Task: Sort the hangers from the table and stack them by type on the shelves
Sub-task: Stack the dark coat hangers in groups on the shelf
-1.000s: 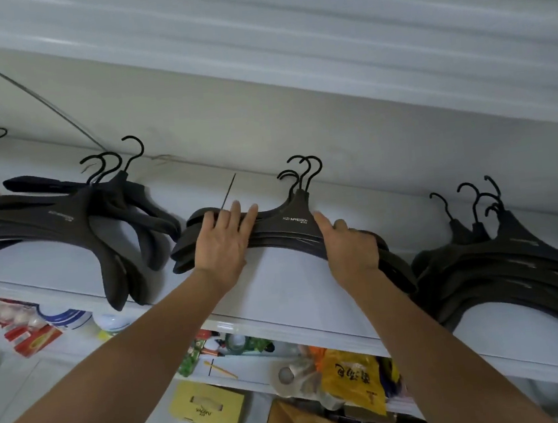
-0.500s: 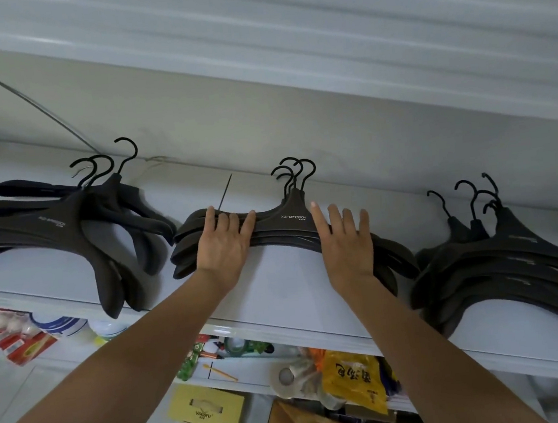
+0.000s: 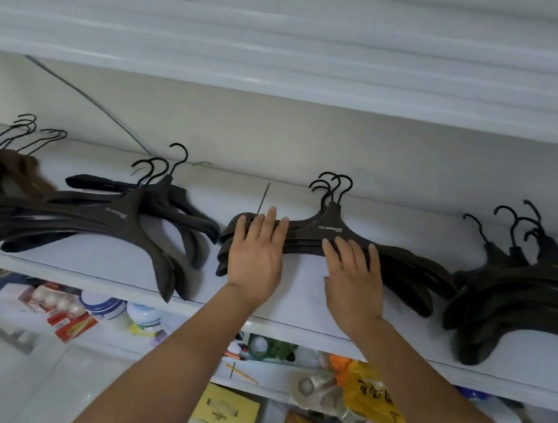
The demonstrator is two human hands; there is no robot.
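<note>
A stack of black wide-shouldered hangers lies flat on the white shelf, hooks toward the wall. My left hand lies flat, fingers spread, on the stack's left arm. My right hand rests flat with fingertips on the stack's right arm, palm on the shelf. Neither hand grips anything. A second pile of black hangers lies to the left, a third pile to the right. Brown hangers with thin wire hooks sit at the far left.
Another white shelf overhangs close above. Below the shelf's front edge a lower shelf holds a yellow bag, a yellow box, tape rolls, jars and red packets. A grey cable runs down the back wall.
My right hand has slid back toward me along the stack's right arm and lies flatter. My left hand stays on the left arm. The view has shifted left.
</note>
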